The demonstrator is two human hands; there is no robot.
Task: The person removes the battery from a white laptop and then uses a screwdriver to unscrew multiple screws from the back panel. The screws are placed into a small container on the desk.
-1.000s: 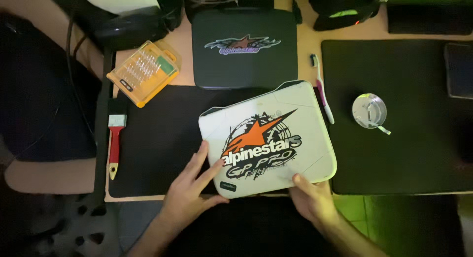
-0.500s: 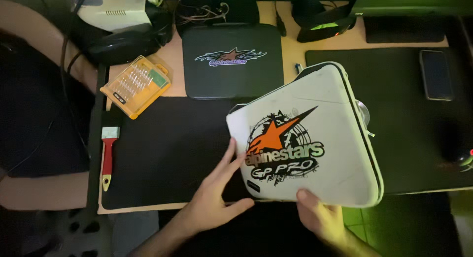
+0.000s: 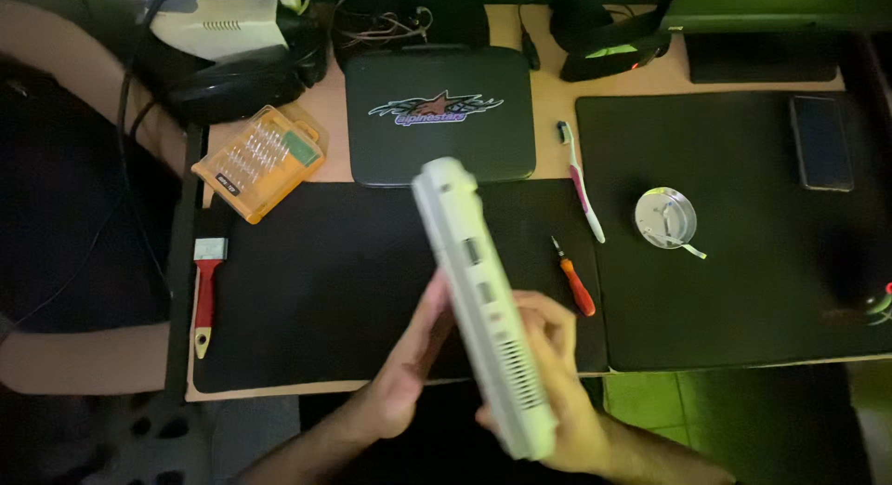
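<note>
Both hands clamp the white case [image 3: 483, 308] edge-up above the black mat [image 3: 316, 281]: left hand [image 3: 409, 373] flat on one face, right hand [image 3: 557, 392] cupping the other. I judge it rigid, light, smooth-skinned; best gripped along the edges. Screwdriver [image 3: 573, 279] lies just beside the case.

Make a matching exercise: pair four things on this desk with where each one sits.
Things:
1. White slim laptop
2. Orange transparent screwdriver-bit case
3. Red-handled flat paintbrush
4. Round silver metal dish

Places:
A. On the right black mat
B. Along the desk's left edge, beside the middle mat
C. Held on edge between left hand and right hand
D. Near the desk's back left, partly on the middle mat's corner

Pairs: 1-C, 2-D, 3-B, 4-A
</note>
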